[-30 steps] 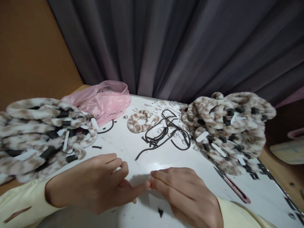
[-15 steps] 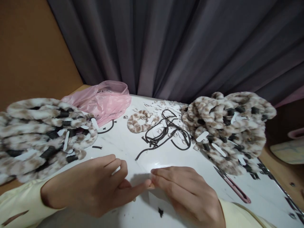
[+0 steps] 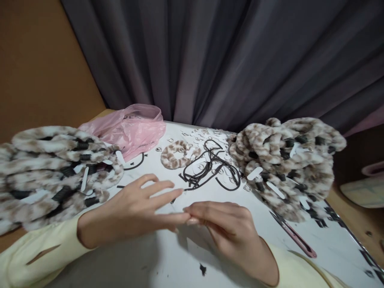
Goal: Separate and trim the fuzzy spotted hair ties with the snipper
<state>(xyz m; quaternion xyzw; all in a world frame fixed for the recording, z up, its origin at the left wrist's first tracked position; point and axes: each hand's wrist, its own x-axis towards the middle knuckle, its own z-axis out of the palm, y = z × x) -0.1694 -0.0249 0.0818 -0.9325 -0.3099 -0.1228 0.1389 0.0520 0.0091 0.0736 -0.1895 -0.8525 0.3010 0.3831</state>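
Observation:
My left hand [image 3: 135,206] hovers over the near part of the table with its fingers spread and its index finger pointing right. The tip of that finger meets my right hand [image 3: 234,230], whose thumb and fingers are pinched together. Whether something small sits in the pinch, I cannot tell. Beyond my hands lies a tangle of black cord [image 3: 207,170]. A brown-and-white plush ring [image 3: 175,155] rests just behind it, to the left. To the right of my right hand is a pair of pink-handled thread snips [image 3: 295,236].
Plush loops with black cord wraps and white tags form a left pile [image 3: 39,172] and a right pile [image 3: 288,160]. A pink plastic bag [image 3: 129,126] and scattered small metal rings [image 3: 204,134] lie at the back. A grey curtain [image 3: 210,60] hangs behind the white table [image 3: 120,260].
The left hand's fingers have uncurled and spread, and the hand has shifted right and slightly up. My right hand has turned, its fingers still pinched at the left index fingertip.

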